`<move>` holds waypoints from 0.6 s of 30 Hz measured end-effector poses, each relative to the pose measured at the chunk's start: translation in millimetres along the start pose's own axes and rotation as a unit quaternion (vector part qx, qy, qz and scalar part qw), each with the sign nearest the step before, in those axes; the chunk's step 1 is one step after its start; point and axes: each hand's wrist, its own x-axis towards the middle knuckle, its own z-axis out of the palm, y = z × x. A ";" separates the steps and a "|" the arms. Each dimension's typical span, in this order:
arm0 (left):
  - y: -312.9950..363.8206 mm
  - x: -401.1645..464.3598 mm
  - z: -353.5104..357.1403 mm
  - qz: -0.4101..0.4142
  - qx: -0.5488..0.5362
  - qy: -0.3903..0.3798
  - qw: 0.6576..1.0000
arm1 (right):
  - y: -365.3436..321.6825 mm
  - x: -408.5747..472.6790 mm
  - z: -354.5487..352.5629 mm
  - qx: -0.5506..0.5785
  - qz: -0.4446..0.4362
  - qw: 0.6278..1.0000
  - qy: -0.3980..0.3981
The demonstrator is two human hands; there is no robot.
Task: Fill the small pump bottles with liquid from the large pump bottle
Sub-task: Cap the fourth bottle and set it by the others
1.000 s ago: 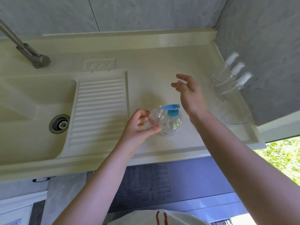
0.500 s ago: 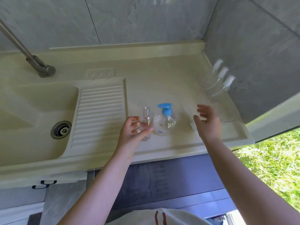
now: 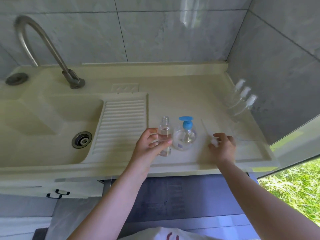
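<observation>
Just below the middle of the frame the left hand [image 3: 150, 144] wraps fingers and thumb round an uncapped small bottle [image 3: 165, 134], standing upright on the countertop [image 3: 181, 103]; the grip looks meant to steady the narrow, tippable cylinder so its open threaded neck stays up. It is clear plastic and already holds clear liquid to well over half its height. Touching it on the right stands the large pump bottle [image 3: 185, 135], a squat rounded clear body with a blue pump head, its spout pointing toward the top of the frame; parked this close, it needs only a short move to bring the spout over the open neck.

Lower right of centre, the right hand [image 3: 223, 144] curls its fingers round a small white pump cap [image 3: 214, 141], whose thin clear dip tube [image 3: 205, 126] slants up and left over the counter. Whether the cap is being lifted or laid down I cannot tell; the hand is blurred.

At the right edge, against the grey tiled wall [image 3: 277, 66], three more small pump bottles [image 3: 242, 103] stand in a row, clear with white heads, probably parked out of the working space. The counter is glossy cream, moulded in one piece with a ribbed washboard [image 3: 121, 125] and a basin [image 3: 52, 122] at the left, under a curved metal tap [image 3: 43, 47]
</observation>
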 end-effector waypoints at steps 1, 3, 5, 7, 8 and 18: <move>1.6 -2.2 -0.2 0.003 -0.001 -0.003 1.000 | -0.5 0.8 0.2 -0.003 0.006 1.000 -0.003; 5.9 -7.4 -0.8 0.010 -0.001 -0.007 1.000 | -1.9 1.5 -0.7 0.005 0.018 1.000 -0.005; 9.5 -12.8 -0.4 0.019 -0.005 -0.007 1.000 | -6.1 -0.3 -4.7 0.014 0.014 1.000 0.007; 11.9 -13.3 0.6 0.021 -0.008 -0.005 1.000 | -14.1 0.8 -7.9 0.026 0.004 0.999 0.033; 13.7 -16.8 1.4 0.026 -0.012 -0.006 1.000 | -20.4 -0.7 -11.9 0.037 -0.009 0.998 0.046; 20.2 -39.2 8.9 0.030 -0.038 -0.013 0.999 | -103.8 -28.5 -51.8 0.270 -0.021 0.960 0.070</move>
